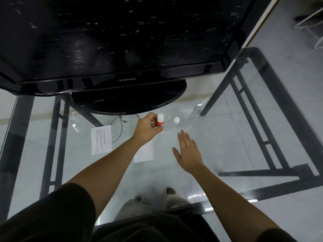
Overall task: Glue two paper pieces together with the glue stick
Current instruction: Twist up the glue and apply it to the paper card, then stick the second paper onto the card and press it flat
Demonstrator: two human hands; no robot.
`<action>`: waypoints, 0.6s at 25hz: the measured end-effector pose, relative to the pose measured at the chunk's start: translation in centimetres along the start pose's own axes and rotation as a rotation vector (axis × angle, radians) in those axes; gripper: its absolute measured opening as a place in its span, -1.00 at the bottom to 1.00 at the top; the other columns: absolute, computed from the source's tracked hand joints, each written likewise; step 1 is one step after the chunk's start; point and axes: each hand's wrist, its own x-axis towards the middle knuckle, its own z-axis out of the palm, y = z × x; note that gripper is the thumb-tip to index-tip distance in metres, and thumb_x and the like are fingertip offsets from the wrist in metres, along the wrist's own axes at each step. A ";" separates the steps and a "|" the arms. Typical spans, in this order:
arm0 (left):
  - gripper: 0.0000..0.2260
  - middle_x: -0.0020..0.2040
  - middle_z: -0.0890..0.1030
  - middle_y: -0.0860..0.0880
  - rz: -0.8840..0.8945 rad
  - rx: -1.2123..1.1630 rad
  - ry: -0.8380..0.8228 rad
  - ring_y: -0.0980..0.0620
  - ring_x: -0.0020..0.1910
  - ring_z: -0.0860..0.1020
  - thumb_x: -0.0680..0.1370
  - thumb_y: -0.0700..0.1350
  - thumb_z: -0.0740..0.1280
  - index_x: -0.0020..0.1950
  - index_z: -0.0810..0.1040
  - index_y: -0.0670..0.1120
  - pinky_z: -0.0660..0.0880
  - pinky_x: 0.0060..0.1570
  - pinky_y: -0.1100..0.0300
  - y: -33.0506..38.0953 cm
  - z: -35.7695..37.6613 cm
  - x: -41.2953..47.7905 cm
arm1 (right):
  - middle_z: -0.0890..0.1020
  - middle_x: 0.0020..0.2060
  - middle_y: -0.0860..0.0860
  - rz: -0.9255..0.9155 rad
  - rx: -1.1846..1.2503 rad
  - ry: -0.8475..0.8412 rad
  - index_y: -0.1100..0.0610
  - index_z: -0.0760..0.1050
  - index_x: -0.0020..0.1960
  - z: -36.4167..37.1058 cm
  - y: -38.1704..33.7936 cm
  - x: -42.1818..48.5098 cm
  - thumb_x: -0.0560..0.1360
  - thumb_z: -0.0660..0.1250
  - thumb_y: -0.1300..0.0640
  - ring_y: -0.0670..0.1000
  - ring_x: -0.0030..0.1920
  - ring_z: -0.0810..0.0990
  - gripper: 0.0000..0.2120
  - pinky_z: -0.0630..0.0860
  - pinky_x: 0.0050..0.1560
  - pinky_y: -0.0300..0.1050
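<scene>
My left hand (147, 129) is shut on a red and white glue stick (160, 122), held upright above the glass table. Its white cap (176, 120) stands on the glass just to the right, off the stick. A printed paper piece (101, 139) lies flat to the left of that hand. A second, plain paper piece (145, 153) lies under my left wrist, partly hidden by the arm. My right hand (189, 152) hovers flat with fingers spread, to the right of the plain paper and below the cap, holding nothing.
A large black monitor (113, 41) on an oval stand (129, 102) fills the far half of the glass table (244, 137). Dark table legs, a cable and tiled floor show through the glass. My feet appear below the near edge.
</scene>
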 end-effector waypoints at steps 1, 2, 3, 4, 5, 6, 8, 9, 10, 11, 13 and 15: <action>-0.73 -0.07 0.57 0.06 0.028 0.040 -0.002 0.09 -0.11 0.57 0.41 -0.13 0.47 0.05 0.49 -0.07 0.45 -0.10 0.32 0.1 0.5 0.4 | -0.11 0.54 0.05 0.022 -0.029 -0.014 0.10 -0.14 0.52 0.0 0.5 0.2 0.58 -0.10 -0.20 0.07 0.53 -0.16 -0.38 -0.22 0.42 -0.05; -0.72 -0.05 0.57 0.04 0.053 0.072 -0.003 0.08 -0.09 0.55 0.42 -0.13 0.46 0.07 0.49 -0.09 0.44 -0.06 0.29 0.2 0.9 0.7 | -0.15 0.54 0.06 0.039 -0.044 -0.022 0.10 -0.17 0.52 -0.1 0.9 0.4 0.57 -0.12 -0.21 0.08 0.52 -0.20 -0.36 -0.25 0.41 -0.05; -0.73 -0.04 0.58 0.02 0.072 0.086 -0.002 0.07 -0.08 0.55 0.42 -0.12 0.46 0.06 0.49 -0.10 0.43 -0.06 0.30 0.2 1.2 1.0 | -0.17 0.54 0.06 0.051 -0.051 -0.025 0.09 -0.19 0.52 -0.2 1.2 0.5 0.56 -0.14 -0.23 0.08 0.52 -0.22 -0.35 -0.26 0.41 -0.04; -0.75 -0.04 0.60 0.01 0.085 0.086 -0.001 0.08 -0.09 0.55 0.42 -0.12 0.46 0.04 0.49 -0.10 0.42 -0.09 0.33 0.3 1.6 1.4 | -0.19 0.53 0.06 0.059 -0.054 -0.028 0.09 -0.21 0.51 -0.2 1.4 0.6 0.55 -0.15 -0.24 0.09 0.51 -0.23 -0.34 -0.26 0.41 -0.03; -0.76 -0.04 0.61 -0.01 0.092 0.087 0.004 0.08 -0.09 0.56 0.43 -0.11 0.46 0.02 0.49 -0.09 0.42 -0.12 0.35 0.3 1.8 1.6 | -0.20 0.53 0.06 0.063 -0.058 -0.030 0.08 -0.22 0.51 -0.2 1.5 0.7 0.54 -0.17 -0.25 0.09 0.51 -0.23 -0.33 -0.26 0.42 -0.02; -0.76 -0.03 0.63 -0.02 0.094 0.091 0.010 0.07 -0.09 0.57 0.43 -0.11 0.45 0.02 0.49 -0.09 0.42 -0.12 0.35 0.4 2.0 1.9 | -0.20 0.53 0.06 0.065 -0.062 -0.033 0.08 -0.22 0.51 -0.1 1.7 0.7 0.54 -0.17 -0.26 0.09 0.51 -0.24 -0.32 -0.26 0.42 -0.02; -0.76 0.01 0.63 -0.05 0.090 0.098 0.017 0.05 -0.07 0.58 0.43 -0.09 0.45 0.04 0.49 -0.09 0.44 -0.07 0.27 0.4 2.3 2.2 | -0.22 0.53 0.06 0.069 -0.073 -0.034 0.07 -0.25 0.51 0.1 1.7 0.6 0.53 -0.19 -0.27 0.08 0.50 -0.26 -0.32 -0.28 0.41 -0.02; -0.75 0.02 0.63 -0.07 0.091 0.101 0.018 0.03 -0.05 0.58 0.44 -0.09 0.44 0.05 0.49 -0.09 0.46 -0.05 0.24 0.4 2.5 2.3 | -0.22 0.53 0.05 0.070 -0.080 -0.031 0.07 -0.26 0.51 0.2 1.8 0.6 0.53 -0.21 -0.27 0.07 0.50 -0.28 -0.32 -0.29 0.40 -0.02; -0.74 0.04 0.63 -0.08 0.094 0.109 0.018 0.01 -0.03 0.59 0.44 -0.09 0.44 0.06 0.49 -0.10 0.47 -0.02 0.23 0.4 2.6 2.4 | -0.23 0.52 0.05 0.071 -0.087 -0.028 0.07 -0.26 0.51 0.2 1.8 0.6 0.52 -0.23 -0.28 0.07 0.50 -0.29 -0.32 -0.30 0.40 -0.03; -0.73 0.05 0.63 -0.09 0.097 0.118 0.017 -0.02 0.00 0.60 0.44 -0.09 0.44 0.08 0.48 -0.10 0.47 0.00 0.22 0.5 2.8 2.4 | -0.23 0.52 0.05 0.070 -0.094 -0.025 0.07 -0.27 0.51 0.2 1.8 0.6 0.51 -0.27 -0.29 0.07 0.49 -0.29 -0.31 -0.30 0.40 -0.02; -0.69 0.11 0.61 -0.10 0.093 0.121 0.003 -0.05 0.06 0.59 0.44 -0.10 0.44 0.13 0.46 -0.10 0.46 0.04 0.19 0.5 2.9 2.4 | -0.23 0.52 0.05 0.063 -0.110 -0.015 0.07 -0.27 0.51 0.3 1.8 0.6 0.45 -0.39 -0.32 0.07 0.50 -0.28 -0.26 -0.30 0.40 -0.02; -0.60 0.20 0.56 -0.11 0.074 0.106 -0.030 -0.07 0.13 0.54 0.44 -0.15 0.43 0.23 0.40 -0.09 0.44 0.10 0.15 0.4 2.7 2.1 | -0.23 0.52 0.06 0.059 -0.118 -0.007 0.08 -0.28 0.50 0.3 1.7 0.5 0.36 -0.54 -0.35 0.08 0.50 -0.27 -0.17 -0.30 0.41 -0.01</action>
